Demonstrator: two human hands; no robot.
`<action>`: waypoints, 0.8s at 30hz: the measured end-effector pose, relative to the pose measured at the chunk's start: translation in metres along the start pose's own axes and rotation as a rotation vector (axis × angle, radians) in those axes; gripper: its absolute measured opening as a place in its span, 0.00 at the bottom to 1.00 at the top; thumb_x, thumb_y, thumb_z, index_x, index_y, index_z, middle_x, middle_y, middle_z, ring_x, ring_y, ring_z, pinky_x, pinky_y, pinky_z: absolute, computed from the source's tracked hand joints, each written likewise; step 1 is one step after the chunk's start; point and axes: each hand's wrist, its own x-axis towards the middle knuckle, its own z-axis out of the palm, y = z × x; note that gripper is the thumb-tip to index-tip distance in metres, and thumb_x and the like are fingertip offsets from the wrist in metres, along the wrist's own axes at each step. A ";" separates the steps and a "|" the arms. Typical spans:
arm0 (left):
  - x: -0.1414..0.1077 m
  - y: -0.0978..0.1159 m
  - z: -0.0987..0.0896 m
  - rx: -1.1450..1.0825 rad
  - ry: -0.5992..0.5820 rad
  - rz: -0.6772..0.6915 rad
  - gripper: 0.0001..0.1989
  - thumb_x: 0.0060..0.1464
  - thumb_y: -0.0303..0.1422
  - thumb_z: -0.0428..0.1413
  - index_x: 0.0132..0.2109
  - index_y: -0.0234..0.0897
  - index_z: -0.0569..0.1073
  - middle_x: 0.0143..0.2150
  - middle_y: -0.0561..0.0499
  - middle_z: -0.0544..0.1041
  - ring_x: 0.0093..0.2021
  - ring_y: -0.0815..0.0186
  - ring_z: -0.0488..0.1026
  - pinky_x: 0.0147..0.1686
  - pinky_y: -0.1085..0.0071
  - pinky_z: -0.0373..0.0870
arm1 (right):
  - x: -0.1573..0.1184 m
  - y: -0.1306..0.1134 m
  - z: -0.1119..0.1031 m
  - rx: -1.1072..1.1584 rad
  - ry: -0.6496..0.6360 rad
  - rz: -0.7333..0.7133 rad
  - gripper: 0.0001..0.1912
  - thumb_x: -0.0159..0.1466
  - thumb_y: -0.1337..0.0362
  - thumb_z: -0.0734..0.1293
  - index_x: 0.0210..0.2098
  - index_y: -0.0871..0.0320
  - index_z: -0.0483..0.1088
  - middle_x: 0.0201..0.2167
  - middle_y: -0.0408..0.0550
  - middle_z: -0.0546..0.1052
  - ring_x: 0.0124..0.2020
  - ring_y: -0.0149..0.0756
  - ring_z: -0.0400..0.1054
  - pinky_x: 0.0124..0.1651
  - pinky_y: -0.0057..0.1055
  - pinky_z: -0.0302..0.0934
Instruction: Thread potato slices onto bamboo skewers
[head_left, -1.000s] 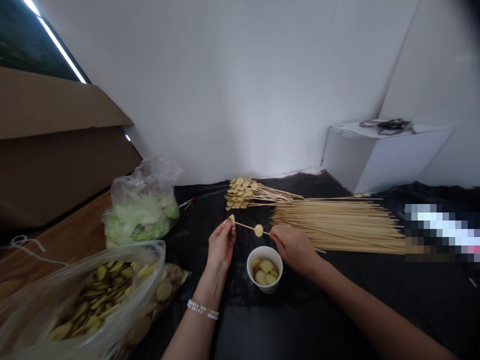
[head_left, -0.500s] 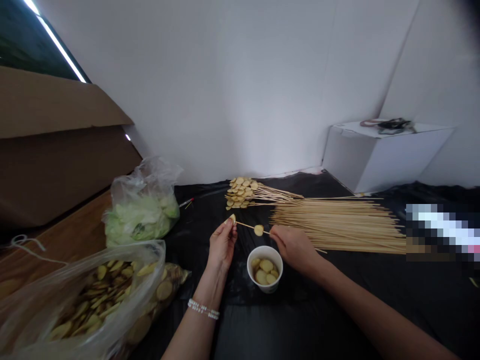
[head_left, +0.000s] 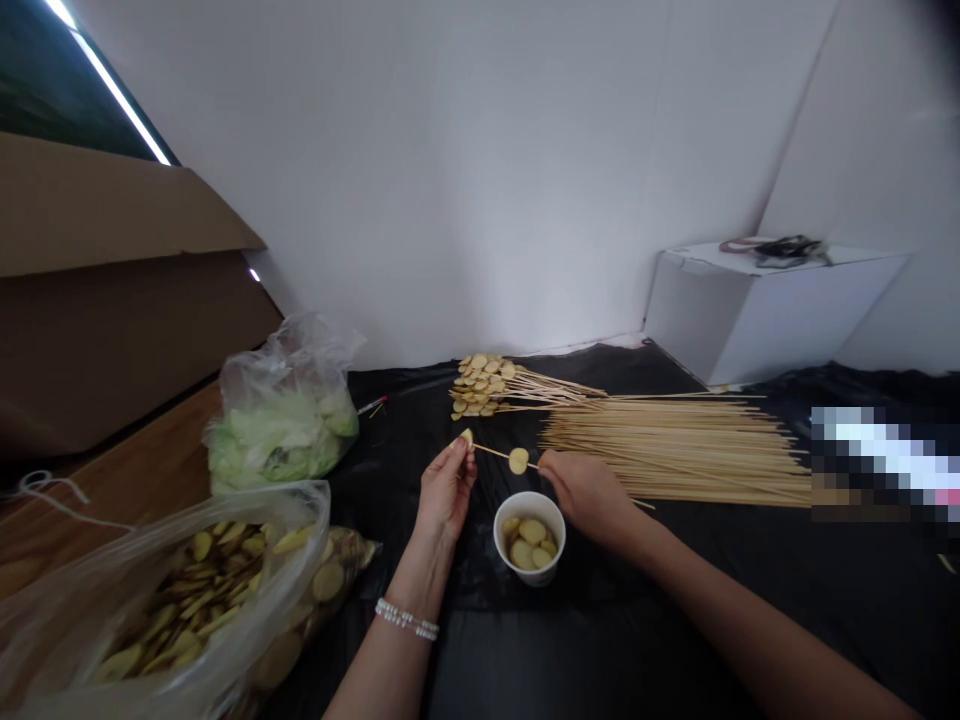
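Note:
My left hand (head_left: 448,488) pinches a potato slice (head_left: 468,437) at the tip of a thin wooden skewer (head_left: 491,452). Whether the tip has gone through that slice I cannot tell. Farther along the stick sits another potato slice (head_left: 518,461), threaded on it. My right hand (head_left: 589,495) grips the skewer close behind this second slice, fingers closed round it. Just below the stick, between my forearms, stands a white paper cup (head_left: 559,552) with several pale round slices inside.
Loose bare skewers (head_left: 690,450) lie at right, beside a pile of threaded slices (head_left: 480,385). At left are an open plastic bag of slices (head_left: 187,600) and a bag of pale green vegetables (head_left: 285,430). A white box (head_left: 750,310) stands against the wall.

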 end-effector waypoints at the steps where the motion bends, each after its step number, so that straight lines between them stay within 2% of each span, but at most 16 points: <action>1: 0.000 0.000 0.000 0.002 -0.001 -0.004 0.06 0.41 0.24 0.65 0.31 0.29 0.78 0.26 0.50 0.77 0.22 0.77 0.70 0.23 0.83 0.68 | 0.000 0.000 0.000 0.013 0.019 -0.009 0.12 0.68 0.65 0.54 0.33 0.57 0.67 0.30 0.46 0.75 0.32 0.33 0.67 0.33 0.28 0.49; 7: -0.002 -0.001 0.002 0.008 -0.009 -0.004 0.07 0.41 0.25 0.65 0.31 0.29 0.78 0.26 0.49 0.77 0.23 0.77 0.70 0.23 0.82 0.69 | -0.001 0.000 0.000 0.013 0.099 -0.012 0.11 0.67 0.66 0.55 0.32 0.58 0.66 0.30 0.47 0.74 0.34 0.34 0.66 0.35 0.27 0.50; 14: -0.002 -0.002 0.002 0.012 -0.008 -0.016 0.07 0.41 0.25 0.65 0.31 0.30 0.78 0.26 0.50 0.77 0.23 0.77 0.70 0.23 0.83 0.69 | -0.001 0.000 0.000 -0.049 0.010 0.006 0.13 0.69 0.64 0.53 0.35 0.57 0.67 0.30 0.46 0.75 0.31 0.33 0.67 0.32 0.29 0.48; 24: -0.004 -0.003 0.004 0.024 -0.041 -0.024 0.08 0.40 0.26 0.66 0.31 0.29 0.78 0.26 0.50 0.76 0.23 0.77 0.69 0.23 0.83 0.68 | -0.001 0.000 0.001 -0.007 0.114 -0.018 0.11 0.67 0.66 0.55 0.32 0.58 0.66 0.29 0.46 0.73 0.33 0.33 0.65 0.35 0.28 0.49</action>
